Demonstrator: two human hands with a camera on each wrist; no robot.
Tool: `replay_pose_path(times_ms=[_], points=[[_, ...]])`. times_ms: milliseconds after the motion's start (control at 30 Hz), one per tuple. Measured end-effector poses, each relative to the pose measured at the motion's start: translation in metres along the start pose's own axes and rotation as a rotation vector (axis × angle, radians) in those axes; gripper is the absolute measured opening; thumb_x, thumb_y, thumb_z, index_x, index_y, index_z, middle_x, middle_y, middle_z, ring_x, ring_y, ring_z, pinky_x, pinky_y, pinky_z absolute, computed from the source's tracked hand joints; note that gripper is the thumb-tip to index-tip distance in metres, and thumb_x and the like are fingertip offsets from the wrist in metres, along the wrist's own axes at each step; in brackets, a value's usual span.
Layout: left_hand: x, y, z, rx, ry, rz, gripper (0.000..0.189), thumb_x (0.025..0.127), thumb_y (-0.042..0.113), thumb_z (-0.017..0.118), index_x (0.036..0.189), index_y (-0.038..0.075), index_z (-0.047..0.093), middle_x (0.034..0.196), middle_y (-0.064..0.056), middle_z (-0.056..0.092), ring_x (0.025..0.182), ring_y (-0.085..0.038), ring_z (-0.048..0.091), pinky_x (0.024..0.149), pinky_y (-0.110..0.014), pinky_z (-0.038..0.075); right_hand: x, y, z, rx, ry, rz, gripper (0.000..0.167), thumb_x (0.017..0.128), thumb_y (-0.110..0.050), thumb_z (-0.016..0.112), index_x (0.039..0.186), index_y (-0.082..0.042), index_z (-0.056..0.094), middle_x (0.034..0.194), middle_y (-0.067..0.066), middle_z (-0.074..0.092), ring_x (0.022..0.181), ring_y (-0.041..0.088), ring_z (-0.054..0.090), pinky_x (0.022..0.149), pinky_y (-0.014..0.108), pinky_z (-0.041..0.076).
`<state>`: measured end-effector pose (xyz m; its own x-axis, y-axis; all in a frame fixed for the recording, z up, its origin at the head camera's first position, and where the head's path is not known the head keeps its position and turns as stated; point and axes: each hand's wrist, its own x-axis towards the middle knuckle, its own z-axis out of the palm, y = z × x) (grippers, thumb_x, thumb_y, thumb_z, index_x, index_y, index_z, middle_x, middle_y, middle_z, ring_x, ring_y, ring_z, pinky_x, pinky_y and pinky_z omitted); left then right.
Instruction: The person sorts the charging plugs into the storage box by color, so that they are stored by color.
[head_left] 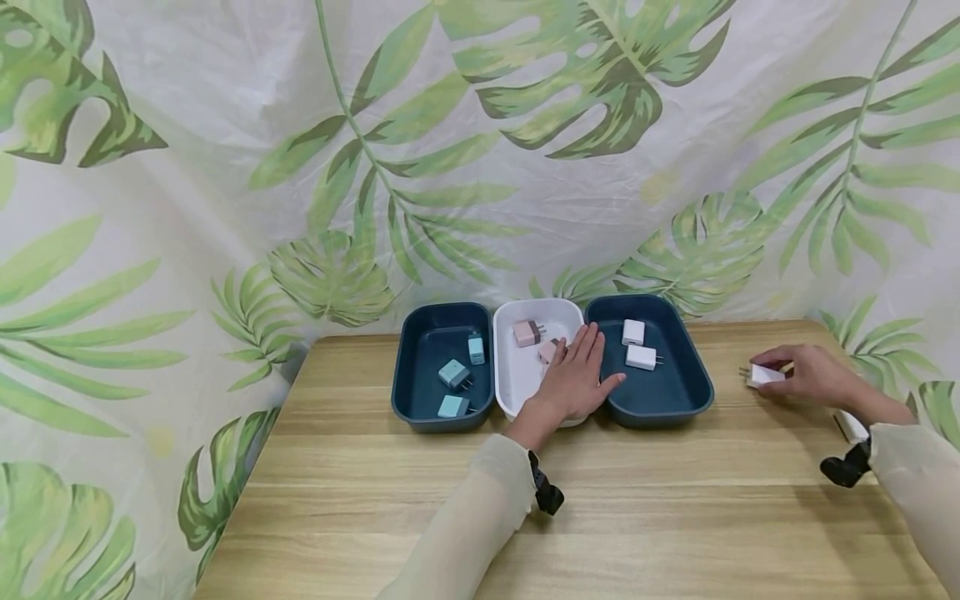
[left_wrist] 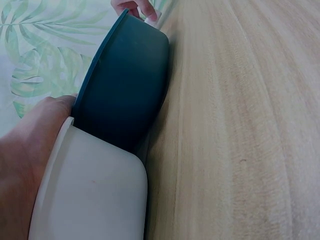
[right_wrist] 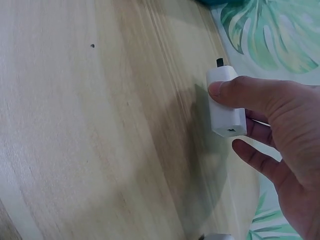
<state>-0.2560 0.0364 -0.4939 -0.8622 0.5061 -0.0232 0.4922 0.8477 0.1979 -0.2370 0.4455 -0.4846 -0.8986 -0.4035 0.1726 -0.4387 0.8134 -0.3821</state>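
My right hand pinches a white plug-in charger between thumb and fingers, above the right part of the table. In the head view the prongs of this charger point left. With fingers straight, my left hand lies over the shared rims of the white bin and the right dark blue bin. A pink charger sits in the white bin, and a second one is partly hidden by the left fingers. Two white chargers lie in the right blue bin.
Another dark blue bin on the left holds three light-blue chargers. Partly behind the right wrist, a white object lies on the wooden table. A leaf-patterned cloth hangs behind the bins.
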Motion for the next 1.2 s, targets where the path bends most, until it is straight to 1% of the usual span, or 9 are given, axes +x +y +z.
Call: replay_pose_path(times_ms=[200, 367, 533, 667, 767, 900, 967, 1033, 1200], points=[[0.000, -0.001, 0.001, 0.010, 0.001, 0.002, 0.083, 0.110, 0.066, 0.028, 0.172, 0.014, 0.008, 0.179, -0.001, -0.004, 0.164, -0.016, -0.009, 0.133, -0.045, 0.004, 0.003, -0.008, -0.003, 0.007, 0.015, -0.017, 0.036, 0.077, -0.006, 0.092, 0.110, 0.004, 0.079, 0.100, 0.013, 0.080, 0.085, -0.001, 0.064, 0.067, 0.026, 0.057], [-0.001, 0.000, 0.000, 0.017, 0.003, 0.006, 0.083, 0.110, 0.065, 0.028, 0.172, 0.014, 0.009, 0.179, -0.001, -0.003, 0.165, -0.016, -0.008, 0.133, -0.045, 0.003, 0.006, -0.014, -0.005, 0.003, 0.028, -0.031, 0.036, 0.077, -0.005, 0.092, 0.109, 0.004, 0.079, 0.098, 0.011, 0.080, 0.085, -0.001, 0.065, 0.067, 0.028, 0.059], [-0.001, 0.001, -0.001, 0.035, 0.010, 0.008, 0.083, 0.110, 0.066, 0.028, 0.172, 0.013, 0.010, 0.180, -0.002, -0.001, 0.165, -0.017, -0.006, 0.134, -0.044, 0.004, 0.009, -0.018, -0.009, 0.007, 0.006, 0.009, 0.038, 0.079, -0.008, 0.092, 0.113, 0.004, 0.079, 0.103, 0.013, 0.080, 0.087, 0.000, 0.065, 0.069, 0.028, 0.058], [-0.001, 0.001, -0.001, 0.036, 0.011, 0.009, 0.083, 0.110, 0.066, 0.028, 0.172, 0.013, 0.011, 0.180, -0.002, -0.001, 0.165, -0.018, -0.005, 0.133, -0.044, 0.003, 0.012, -0.023, -0.012, -0.016, 0.002, 0.022, 0.038, 0.082, -0.013, 0.092, 0.115, 0.001, 0.080, 0.107, 0.015, 0.080, 0.088, 0.007, 0.067, 0.070, 0.030, 0.056], [0.000, 0.001, 0.000, 0.029, 0.005, 0.007, 0.083, 0.110, 0.066, 0.028, 0.172, 0.013, 0.010, 0.180, -0.002, -0.002, 0.165, -0.017, -0.007, 0.133, -0.043, 0.002, 0.016, -0.028, -0.015, -0.014, 0.013, 0.006, 0.038, 0.082, -0.012, 0.091, 0.115, 0.002, 0.080, 0.107, 0.015, 0.080, 0.089, 0.013, 0.070, 0.071, 0.032, 0.058], [0.001, 0.000, 0.001, 0.022, -0.007, 0.001, 0.084, 0.110, 0.066, 0.027, 0.172, 0.014, 0.008, 0.179, -0.001, -0.004, 0.164, -0.016, -0.009, 0.133, -0.043, -0.001, 0.021, -0.034, -0.018, -0.015, 0.050, -0.033, 0.036, 0.079, -0.008, 0.092, 0.112, 0.003, 0.080, 0.102, 0.012, 0.080, 0.087, 0.011, 0.071, 0.070, 0.032, 0.061], [0.003, -0.001, 0.002, 0.016, -0.017, 0.001, 0.084, 0.110, 0.067, 0.027, 0.172, 0.014, 0.007, 0.179, -0.001, -0.006, 0.164, -0.016, -0.011, 0.133, -0.042, -0.002, 0.022, -0.037, -0.019, -0.038, 0.071, -0.055, 0.036, 0.077, -0.008, 0.094, 0.110, 0.002, 0.081, 0.099, 0.009, 0.081, 0.084, 0.009, 0.071, 0.069, 0.031, 0.061], [0.004, -0.002, 0.003, 0.019, -0.018, 0.001, 0.084, 0.110, 0.067, 0.026, 0.172, 0.014, 0.007, 0.179, 0.000, -0.006, 0.164, -0.015, -0.011, 0.133, -0.042, -0.002, 0.024, -0.039, -0.021, -0.067, 0.084, -0.068, 0.037, 0.076, -0.010, 0.095, 0.109, 0.000, 0.081, 0.098, 0.007, 0.081, 0.083, 0.010, 0.071, 0.068, 0.031, 0.061], [0.005, -0.002, 0.004, 0.013, -0.011, 0.006, 0.084, 0.110, 0.067, 0.027, 0.172, 0.014, 0.008, 0.179, 0.000, -0.006, 0.164, -0.015, -0.012, 0.133, -0.042, -0.002, 0.027, -0.047, -0.026, -0.122, 0.083, -0.042, 0.039, 0.077, -0.016, 0.095, 0.112, -0.004, 0.081, 0.097, 0.004, 0.080, 0.080, 0.019, 0.073, 0.067, 0.031, 0.059]])
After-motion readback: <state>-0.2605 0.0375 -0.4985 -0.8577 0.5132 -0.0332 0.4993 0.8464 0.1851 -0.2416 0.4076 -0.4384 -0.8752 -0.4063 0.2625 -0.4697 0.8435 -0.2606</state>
